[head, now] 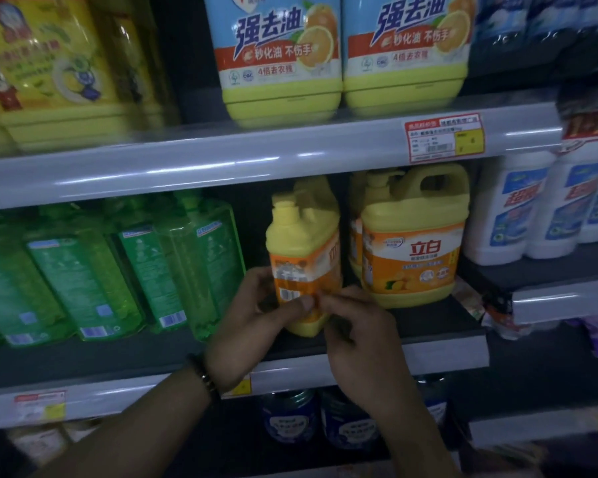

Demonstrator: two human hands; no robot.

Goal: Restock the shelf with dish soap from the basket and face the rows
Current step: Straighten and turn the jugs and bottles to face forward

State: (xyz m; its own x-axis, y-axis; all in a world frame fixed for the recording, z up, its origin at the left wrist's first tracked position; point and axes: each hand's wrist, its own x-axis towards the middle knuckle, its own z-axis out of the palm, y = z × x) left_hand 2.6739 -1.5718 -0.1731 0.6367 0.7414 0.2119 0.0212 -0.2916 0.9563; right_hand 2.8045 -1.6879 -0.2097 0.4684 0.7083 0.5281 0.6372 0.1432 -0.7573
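Observation:
A yellow dish soap jug with an orange label stands on the middle shelf, turned so its narrow side and barcode face me. My left hand grips its lower left side. My right hand holds its lower front corner, thumb and fingers pinched on the label. To its right stands a matching yellow jug, label facing forward, with another jug partly hidden behind it. The basket is out of view.
Green soap bottles lean in a row left of the jugs. White bottles stand at the right. The upper shelf carries big yellow-based jugs. Dark blue bottles sit on the shelf below.

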